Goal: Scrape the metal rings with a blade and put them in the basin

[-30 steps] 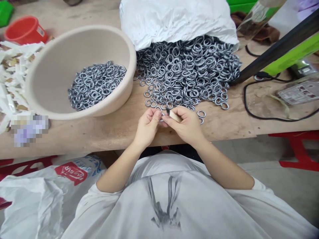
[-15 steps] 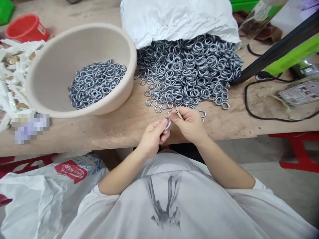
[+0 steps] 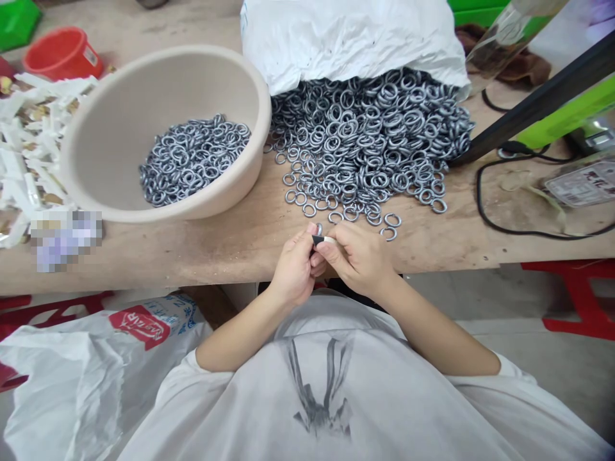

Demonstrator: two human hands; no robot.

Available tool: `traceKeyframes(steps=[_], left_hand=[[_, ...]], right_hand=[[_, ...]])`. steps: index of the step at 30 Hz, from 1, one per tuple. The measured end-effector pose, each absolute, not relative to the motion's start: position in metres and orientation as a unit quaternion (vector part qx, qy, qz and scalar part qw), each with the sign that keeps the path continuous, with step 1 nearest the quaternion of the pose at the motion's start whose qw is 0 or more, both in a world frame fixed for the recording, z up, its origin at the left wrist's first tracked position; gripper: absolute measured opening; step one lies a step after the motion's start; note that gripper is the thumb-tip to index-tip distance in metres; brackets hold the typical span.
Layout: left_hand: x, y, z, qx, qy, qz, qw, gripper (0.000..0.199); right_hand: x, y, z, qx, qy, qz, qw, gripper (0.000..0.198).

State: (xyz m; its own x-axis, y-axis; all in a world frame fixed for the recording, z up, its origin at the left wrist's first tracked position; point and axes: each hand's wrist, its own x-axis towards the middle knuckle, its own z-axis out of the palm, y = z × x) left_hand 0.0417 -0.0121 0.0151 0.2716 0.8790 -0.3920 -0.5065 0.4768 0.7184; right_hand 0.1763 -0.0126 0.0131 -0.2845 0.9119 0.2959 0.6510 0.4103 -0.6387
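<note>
Over the table's front edge, my left hand [image 3: 294, 269] is closed, pinching one grey ring [image 3: 319, 228] between thumb and fingers. My right hand [image 3: 368, 256] is closed around a small blade-like tool [image 3: 318, 240] with a dark tip and a pale end. The tip lies against or right beside the ring; I cannot tell whether it touches. Just beyond my hands spreads a big heap of similar grey rings [image 3: 365, 141], partly under a white sack [image 3: 350, 45]. A beige basin [image 3: 100, 128] at the left holds more of these rings.
White strips [image 3: 29, 153] and a red tub [image 3: 62, 54] sit at the far left. A black cable [image 3: 509, 229], a slanted black bar [image 3: 538, 96] and a clear packet [image 3: 581, 182] occupy the right side. Plastic bags [image 3: 62, 384] lie below the table's edge.
My right hand has turned and lowered, bringing the tool from pointing away over the table to the ring. My left hand still pinches the ring. The whole view has shifted slightly.
</note>
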Motion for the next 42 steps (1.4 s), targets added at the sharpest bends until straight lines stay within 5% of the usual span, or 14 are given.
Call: traceKeyframes(steps=[9, 17, 21, 24, 28, 42], left_hand=[[0.030, -0.022, 0.014, 0.294, 0.364, 0.418, 0.779, 0.051], [0.002, -0.010, 0.005, 0.276, 0.421, 0.463, 0.730, 0.034], [-0.005, -0.004, 0.006, 0.254, 0.430, 0.463, 0.732, 0.033], [0.001, -0.004, 0.006, 0.259, 0.423, 0.426, 0.756, 0.040], [0.020, -0.011, 0.005, 0.278, 0.375, 0.360, 0.808, 0.053], [0.027, -0.015, 0.007, 0.327, 0.338, 0.404, 0.785, 0.046]], right_hand=[[0.198, 0.015, 0.001, -0.597, -0.689, 0.229, 0.340, 0.044], [0.186, 0.026, -0.004, -0.666, -0.736, 0.084, 0.086, 0.019], [0.186, 0.025, 0.002, -0.629, -0.735, 0.174, 0.183, 0.020], [0.182, 0.016, 0.013, -0.501, -0.677, 0.430, 0.325, 0.038], [0.169, 0.003, 0.017, -0.393, -0.503, 0.673, 0.374, 0.050], [0.181, 0.004, 0.016, -0.461, -0.583, 0.489, 0.455, 0.050]])
